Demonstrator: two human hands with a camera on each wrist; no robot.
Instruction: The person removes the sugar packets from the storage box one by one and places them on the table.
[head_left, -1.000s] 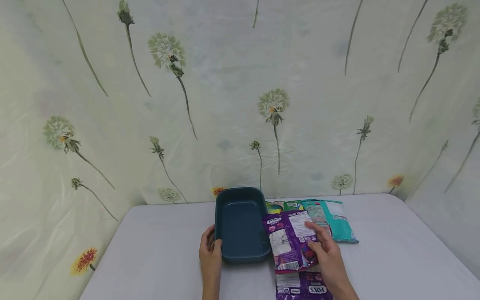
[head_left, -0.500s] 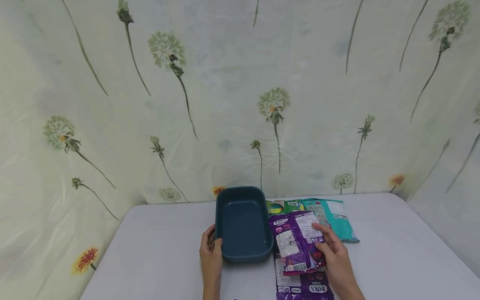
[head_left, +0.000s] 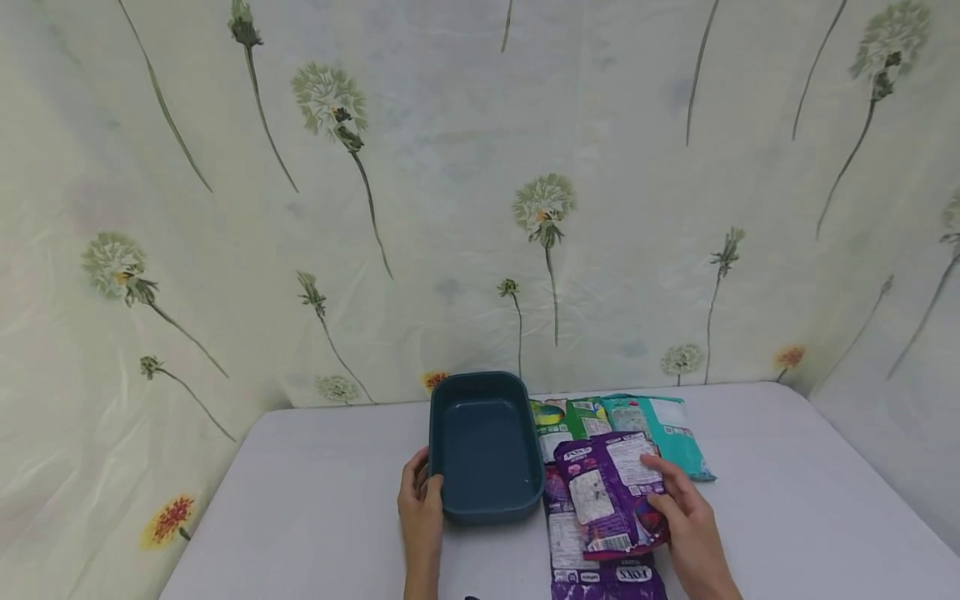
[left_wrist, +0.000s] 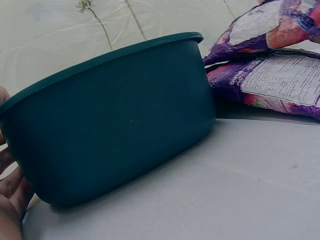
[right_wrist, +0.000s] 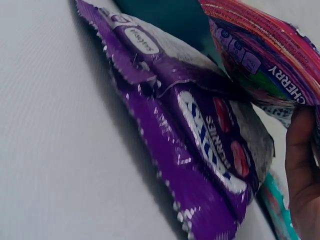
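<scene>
A deep blue-green plastic tub (head_left: 486,450) with nothing in it stands on the white-covered table. My left hand (head_left: 422,500) grips its left side, thumb at the rim and fingers along the outer wall. In my right hand (head_left: 686,517) is a purple candy bag (head_left: 607,492), pinched at its right edge and raised over a second purple candy bag (head_left: 570,550) lying on the table. The right wrist view shows the lower bag (right_wrist: 200,135) close up, with the held bag (right_wrist: 265,60) above it and my right fingers (right_wrist: 300,160) at its edge.
Behind the purple bags lie a green and yellow bag (head_left: 588,417) and a turquoise bag (head_left: 675,437), right of the tub. A floral curtain (head_left: 450,208) hangs along the table's back edge. A small dark object (head_left: 471,597) shows at the bottom edge of the head view.
My right hand has moved right and slightly toward me with the purple candy bag, away from the tub's rim, exposing more of the green bag. My left hand and the tub have stayed put.
</scene>
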